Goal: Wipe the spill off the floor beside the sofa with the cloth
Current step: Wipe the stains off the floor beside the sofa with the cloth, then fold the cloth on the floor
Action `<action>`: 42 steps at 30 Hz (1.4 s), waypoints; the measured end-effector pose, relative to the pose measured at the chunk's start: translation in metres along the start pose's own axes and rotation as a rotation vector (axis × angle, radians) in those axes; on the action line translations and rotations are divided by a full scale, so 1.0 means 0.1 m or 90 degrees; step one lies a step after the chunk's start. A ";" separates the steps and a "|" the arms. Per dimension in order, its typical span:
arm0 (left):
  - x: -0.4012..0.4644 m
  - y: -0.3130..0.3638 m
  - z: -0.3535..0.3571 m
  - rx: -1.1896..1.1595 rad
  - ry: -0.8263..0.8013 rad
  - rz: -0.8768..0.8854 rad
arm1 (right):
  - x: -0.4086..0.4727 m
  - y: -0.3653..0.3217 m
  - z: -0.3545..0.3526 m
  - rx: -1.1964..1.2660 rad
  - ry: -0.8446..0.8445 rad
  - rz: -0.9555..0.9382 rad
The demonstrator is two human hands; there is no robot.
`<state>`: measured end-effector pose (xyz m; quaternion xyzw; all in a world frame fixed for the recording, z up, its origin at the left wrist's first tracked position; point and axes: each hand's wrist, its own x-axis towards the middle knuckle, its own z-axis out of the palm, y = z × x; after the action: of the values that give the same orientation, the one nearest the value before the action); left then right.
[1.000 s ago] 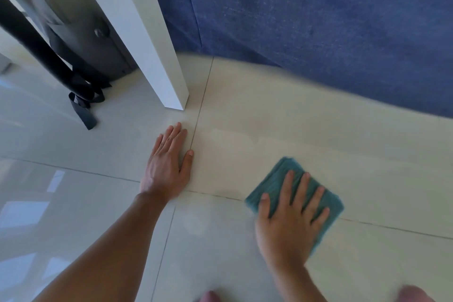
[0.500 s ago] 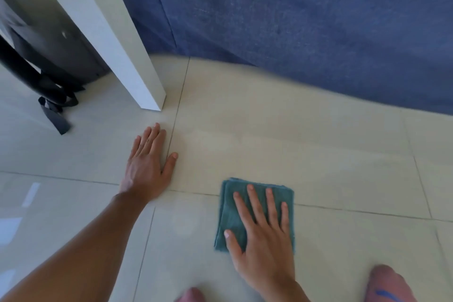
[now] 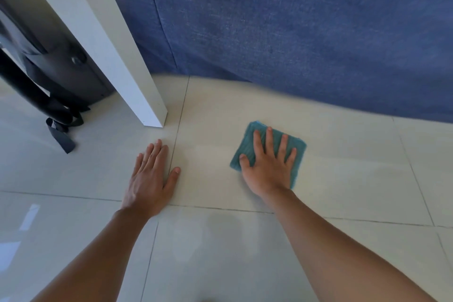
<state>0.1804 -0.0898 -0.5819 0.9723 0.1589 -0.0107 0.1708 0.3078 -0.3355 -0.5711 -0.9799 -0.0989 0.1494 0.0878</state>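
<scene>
A folded teal cloth (image 3: 250, 137) lies flat on the pale floor tiles (image 3: 355, 179), a short way in front of the blue sofa (image 3: 294, 32). My right hand (image 3: 268, 167) presses down on the cloth with fingers spread. My left hand (image 3: 150, 176) rests flat on the bare tile to the left, fingers together, holding nothing. A faint damp sheen shows on the tile nearer to me (image 3: 215, 233); no distinct puddle is visible.
A white furniture leg (image 3: 137, 86) stands on the floor just beyond my left hand. A dark bag with hanging straps (image 3: 58, 81) sits behind it at the left. The sofa's base runs across the top right.
My right hand has pushed the cloth forward and to the right, toward the sofa, from the tile seam near me. My left hand stays planted.
</scene>
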 end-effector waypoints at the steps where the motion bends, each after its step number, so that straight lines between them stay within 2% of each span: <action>1: 0.00 0.00 0.00 0.003 -0.001 -0.003 | -0.02 -0.09 0.02 -0.001 0.000 -0.032; 6: 0.03 0.17 -0.01 0.060 -0.018 -0.014 | -0.33 -0.32 0.10 0.030 -0.020 -0.158; 8: 0.07 0.30 -0.01 0.053 -0.007 0.005 | -0.39 -0.25 0.08 0.153 -0.004 -0.177; 10: 0.13 0.45 -0.04 0.057 0.019 0.060 | -0.38 -0.13 0.00 0.351 0.053 -0.127; 12: 0.21 0.61 -0.09 0.047 0.056 0.097 | -0.34 0.00 -0.11 0.439 0.142 -0.024; 15: 0.31 0.88 -0.20 -0.007 0.070 0.090 | -0.31 0.18 -0.29 0.431 0.191 0.125; 19: 0.41 1.19 -0.20 -0.063 -0.012 0.028 | -0.36 0.28 -0.34 0.507 0.139 0.247; 26: 0.48 1.33 -0.13 -0.183 -0.081 -0.065 | -0.37 0.09 -0.32 0.510 0.054 0.245; 32: 0.44 1.30 -0.14 -0.307 -0.100 -0.090 | -0.42 -0.02 -0.28 0.545 0.074 0.214; 35: 0.44 1.30 -0.14 -0.315 -0.097 -0.073 | -0.41 -0.01 -0.32 0.537 0.078 0.203; 42: 0.46 1.22 -0.12 -0.312 -0.131 -0.123 | -0.35 0.08 -0.38 0.552 0.001 0.215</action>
<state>0.2615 -0.1810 -0.5342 0.8760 0.2309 -0.0867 0.4145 0.2885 -0.3568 -0.5270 -0.8553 0.1338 0.1886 0.4637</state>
